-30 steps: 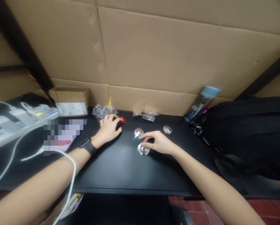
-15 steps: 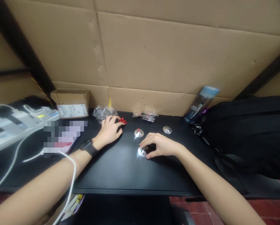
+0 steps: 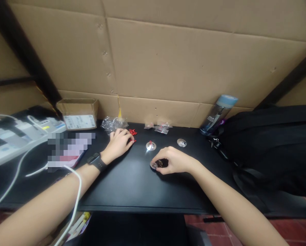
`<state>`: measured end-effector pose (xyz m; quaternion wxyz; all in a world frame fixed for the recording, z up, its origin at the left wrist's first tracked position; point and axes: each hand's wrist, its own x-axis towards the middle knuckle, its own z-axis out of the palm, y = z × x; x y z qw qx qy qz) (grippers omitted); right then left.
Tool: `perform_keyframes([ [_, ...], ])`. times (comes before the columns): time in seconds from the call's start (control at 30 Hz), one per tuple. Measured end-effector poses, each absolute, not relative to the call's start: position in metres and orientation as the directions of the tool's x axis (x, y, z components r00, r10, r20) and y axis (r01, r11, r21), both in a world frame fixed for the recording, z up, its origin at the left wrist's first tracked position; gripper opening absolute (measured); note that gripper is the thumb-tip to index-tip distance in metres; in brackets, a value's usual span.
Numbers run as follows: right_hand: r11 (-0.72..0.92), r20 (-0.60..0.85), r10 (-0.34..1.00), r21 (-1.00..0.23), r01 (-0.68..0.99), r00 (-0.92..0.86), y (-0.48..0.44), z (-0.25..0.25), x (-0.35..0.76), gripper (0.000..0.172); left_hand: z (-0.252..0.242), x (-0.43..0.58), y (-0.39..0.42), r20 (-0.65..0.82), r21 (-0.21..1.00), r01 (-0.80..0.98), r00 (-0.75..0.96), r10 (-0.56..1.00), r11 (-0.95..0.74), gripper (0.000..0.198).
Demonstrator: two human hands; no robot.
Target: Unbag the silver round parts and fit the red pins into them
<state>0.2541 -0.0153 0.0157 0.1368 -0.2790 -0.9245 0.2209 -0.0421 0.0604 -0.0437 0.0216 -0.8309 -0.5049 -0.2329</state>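
Observation:
My left hand [image 3: 120, 141] is closed in a pinch at the back of the black table, with a small red cord loop [image 3: 135, 140] at its thumb and fingertip. Just behind those fingers lies a pile of red cord loops [image 3: 133, 132]. Thumb and fingers of my right hand [image 3: 172, 160] grip a shiny domed metal disc like a finger cymbal [image 3: 153, 165] by its edge, tilted up and partly hidden. A second finger cymbal [image 3: 151, 146] with a red loop at its top rests on the table behind it. The third finger cymbal [image 3: 182, 142] sits further right.
Clear plastic bags [image 3: 111, 123] and small packets [image 3: 161, 128] lie along the cardboard wall. A blue-lidded bottle [image 3: 218, 114] and black backpack [image 3: 273, 147] stand right. Left are an open carton [image 3: 78, 114], a power strip [image 3: 22, 138] and a white cable [image 3: 79, 194] across my forearm.
My left hand has drawn slightly toward me, bringing one red cord loop away from the pile. The finger cymbal in my right hand has tilted up.

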Motion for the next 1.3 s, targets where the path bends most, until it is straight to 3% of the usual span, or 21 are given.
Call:
perform_keyframes([
  [0.17, 0.742, 0.140, 0.585, -0.489, 0.458, -0.799, -0.016, 0.017, 0.253, 0.028, -0.038, -0.037, 0.054, 0.363, 0.271, 0.800, 0.430, 0.826, -0.536, 0.022],
  [0.43, 0.760, 0.121, 0.579, -0.438, 0.480, -0.807, -0.014, 0.013, 0.254, 0.033, -0.022, -0.031, 0.037, 0.439, 0.332, 0.750, 0.415, 0.797, -0.573, 0.018],
  [0.6, 0.766, 0.131, 0.584, -0.415, 0.491, -0.801, -0.009, 0.007, 0.249, 0.049, -0.021, -0.031, 0.034, 0.456, 0.345, 0.729, 0.420, 0.785, -0.591, 0.017],
  [0.97, 0.753, 0.137, 0.574, -0.474, 0.455, -0.807, -0.005, 0.007, 0.250, 0.054, -0.024, -0.028, 0.035, 0.400, 0.410, 0.704, 0.432, 0.808, -0.580, 0.021],
  [1.17, 0.763, 0.304, 0.592, -0.510, 0.397, -0.746, -0.005, 0.008, 0.254, 0.050, -0.026, -0.024, 0.030, 0.352, 0.486, 0.644, 0.475, 0.807, -0.591, 0.022],
  [1.3, 0.756, 0.501, 0.634, -0.562, 0.336, -0.589, -0.004, 0.000, 0.246, 0.046, -0.026, -0.012, 0.023, 0.261, 0.688, 0.488, 0.525, 0.811, -0.537, 0.022],
])
